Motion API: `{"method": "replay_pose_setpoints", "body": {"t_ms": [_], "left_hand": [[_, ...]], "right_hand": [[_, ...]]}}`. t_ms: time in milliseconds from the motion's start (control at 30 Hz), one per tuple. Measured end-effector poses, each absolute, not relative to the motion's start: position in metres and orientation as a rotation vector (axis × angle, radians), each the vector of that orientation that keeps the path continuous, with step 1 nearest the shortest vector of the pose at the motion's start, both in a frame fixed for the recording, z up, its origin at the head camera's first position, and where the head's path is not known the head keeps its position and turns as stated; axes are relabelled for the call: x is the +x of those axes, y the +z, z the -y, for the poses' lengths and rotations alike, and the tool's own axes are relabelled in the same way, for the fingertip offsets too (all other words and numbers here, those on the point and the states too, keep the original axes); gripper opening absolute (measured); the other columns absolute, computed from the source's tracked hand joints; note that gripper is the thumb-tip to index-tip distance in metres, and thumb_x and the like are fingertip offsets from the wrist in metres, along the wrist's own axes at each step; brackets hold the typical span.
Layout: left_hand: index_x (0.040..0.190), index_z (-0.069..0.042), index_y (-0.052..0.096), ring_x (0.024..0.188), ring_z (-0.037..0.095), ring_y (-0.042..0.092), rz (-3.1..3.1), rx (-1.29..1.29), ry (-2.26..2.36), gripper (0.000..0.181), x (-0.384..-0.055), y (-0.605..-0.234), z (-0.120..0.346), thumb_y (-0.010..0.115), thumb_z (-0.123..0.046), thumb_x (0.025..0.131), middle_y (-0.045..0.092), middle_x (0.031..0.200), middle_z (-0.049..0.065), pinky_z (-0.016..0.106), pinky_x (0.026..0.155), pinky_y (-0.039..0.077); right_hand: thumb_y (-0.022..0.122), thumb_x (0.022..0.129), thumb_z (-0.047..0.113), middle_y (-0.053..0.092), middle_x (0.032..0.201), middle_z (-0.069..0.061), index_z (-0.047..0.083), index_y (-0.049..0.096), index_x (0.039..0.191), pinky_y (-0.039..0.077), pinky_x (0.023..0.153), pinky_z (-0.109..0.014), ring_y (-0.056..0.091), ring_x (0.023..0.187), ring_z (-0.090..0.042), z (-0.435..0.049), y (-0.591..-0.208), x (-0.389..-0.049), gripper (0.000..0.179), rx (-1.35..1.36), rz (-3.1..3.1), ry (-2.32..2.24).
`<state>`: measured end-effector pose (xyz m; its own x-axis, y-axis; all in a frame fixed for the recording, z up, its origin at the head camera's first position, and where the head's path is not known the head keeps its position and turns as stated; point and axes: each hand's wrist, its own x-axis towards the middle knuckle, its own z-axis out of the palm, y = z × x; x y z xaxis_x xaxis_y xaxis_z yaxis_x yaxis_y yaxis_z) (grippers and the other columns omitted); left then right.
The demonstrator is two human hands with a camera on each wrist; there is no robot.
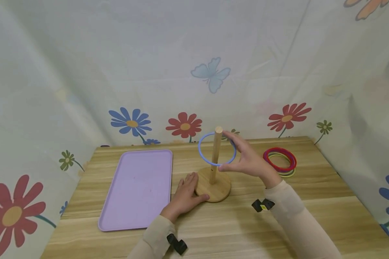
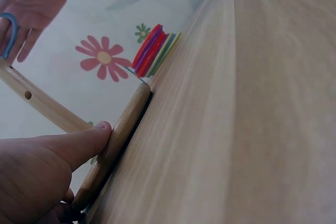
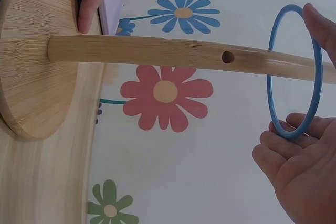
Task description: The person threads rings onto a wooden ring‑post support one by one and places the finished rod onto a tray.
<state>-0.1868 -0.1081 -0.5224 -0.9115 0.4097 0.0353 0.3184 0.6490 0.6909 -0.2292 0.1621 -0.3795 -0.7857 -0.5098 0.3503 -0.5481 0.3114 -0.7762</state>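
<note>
A wooden peg stand with a round base and an upright post is on the table. My right hand pinches a thin blue ring between thumb and fingers. The ring encircles the post's upper part, below its top, tilted in the head view. My left hand holds the base's left rim, thumb on the near edge and fingers along the far side. In the left wrist view, part of the ring and most of the left fingers are hidden.
A pale purple tray lies left of the stand. Stacked rings in red, purple, yellow-green and other colours lie to the right. The wooden table meets a flowered cloth at its back edge.
</note>
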Motion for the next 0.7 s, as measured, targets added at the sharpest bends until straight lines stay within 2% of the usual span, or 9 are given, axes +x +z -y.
{"method": "replay_pose_setpoints", "body": {"t_ms": [300, 533, 700], "left_hand": [[0.164, 0.008, 0.021, 0.161, 0.041, 0.011, -2.723, 0.600, 1.103, 0.100, -0.187, -0.522, 0.109, 0.070, -0.050, 0.100, 0.019, 0.171, 0.027, 0.060, 0.129, 0.003], [0.164, 0.008, 0.021, 0.161, 0.042, 0.010, -2.714, 0.604, 1.116, 0.100, -0.187, -0.522, 0.109, 0.070, -0.050, 0.099, 0.019, 0.171, 0.027, 0.060, 0.129, 0.002], [0.164, 0.008, 0.022, 0.161, 0.042, 0.011, -2.722, 0.601, 1.121, 0.100, -0.187, -0.522, 0.109, 0.070, -0.052, 0.099, 0.020, 0.171, 0.028, 0.061, 0.129, 0.003]], "right_hand": [[0.097, 0.076, 0.012, 0.036, 0.168, -0.015, 0.005, 0.034, 0.164, 0.030, 0.123, -0.061, 0.030, 0.156, -0.037, -0.160, -0.392, -0.230, 0.109, 1.026, 2.486, 1.539], [0.098, 0.075, 0.017, 0.038, 0.167, -0.010, 0.012, 0.037, 0.164, 0.031, 0.123, -0.060, 0.032, 0.155, -0.034, -0.159, -0.403, -0.229, 0.109, 1.007, 2.513, 1.542], [0.097, 0.076, 0.012, 0.038, 0.167, -0.011, 0.011, 0.036, 0.164, 0.029, 0.124, -0.059, 0.031, 0.156, -0.034, -0.159, -0.408, -0.229, 0.107, 1.012, 2.512, 1.570]]}}
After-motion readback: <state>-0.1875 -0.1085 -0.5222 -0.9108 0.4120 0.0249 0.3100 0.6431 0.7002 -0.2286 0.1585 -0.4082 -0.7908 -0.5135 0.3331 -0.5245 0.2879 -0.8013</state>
